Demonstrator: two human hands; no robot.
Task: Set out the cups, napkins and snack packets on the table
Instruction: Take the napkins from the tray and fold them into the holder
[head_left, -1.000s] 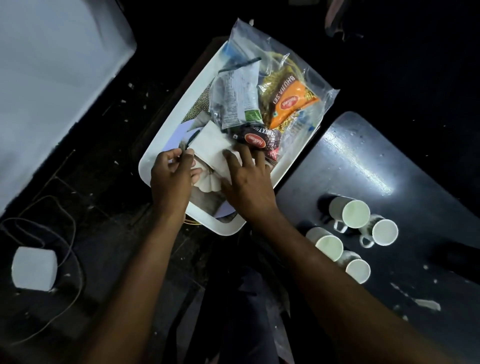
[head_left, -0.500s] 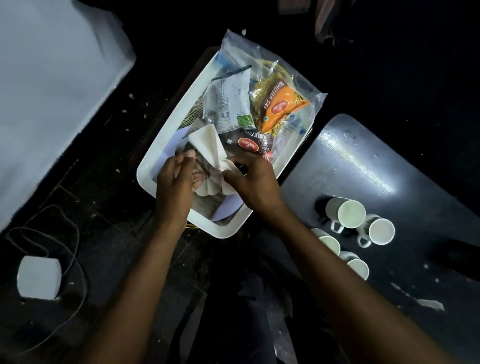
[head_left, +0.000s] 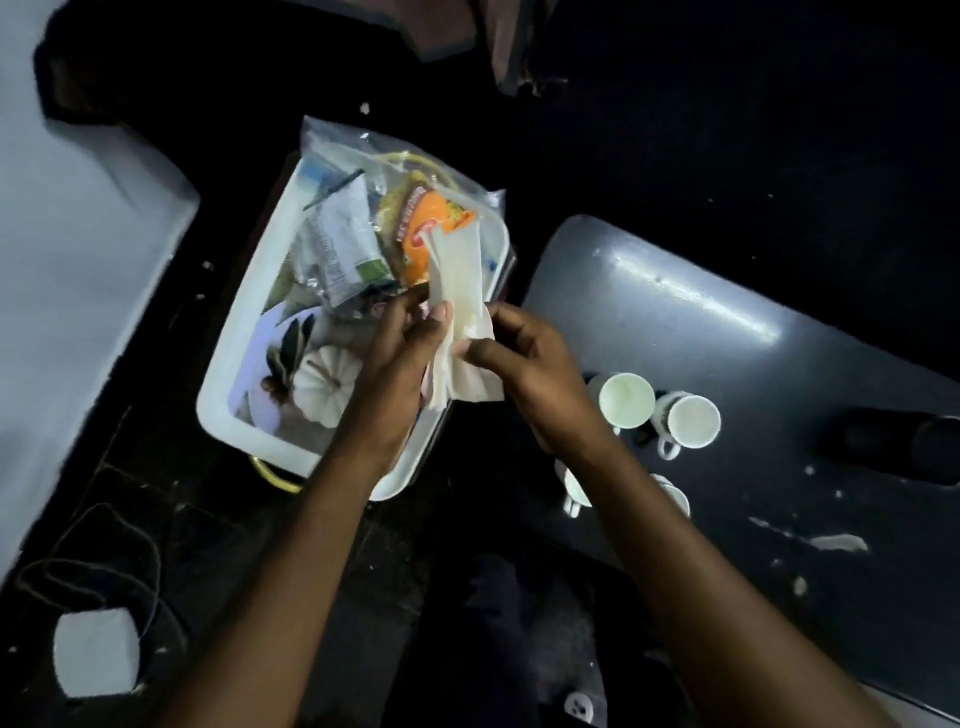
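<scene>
Napkins (head_left: 457, 291) upright, pinched between hands (head_left: 462, 358).

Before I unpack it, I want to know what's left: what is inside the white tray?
The white tray holds a clear bag of snack packets: an orange one and a pale one. There is also a small white pumpkin. Whatever lies under the bag is hidden.

left hand (head_left: 400, 353): fingers pinched | right hand (head_left: 524, 358): pinched, likely gripping | forearms bare, hands nearly touching

Four white cups (head_left: 626, 399) stood on the table (head_left: 779, 395); one tray (head_left: 270, 260) held one clear bag (head_left: 395, 171) of snack packets (head_left: 343, 244).
</scene>
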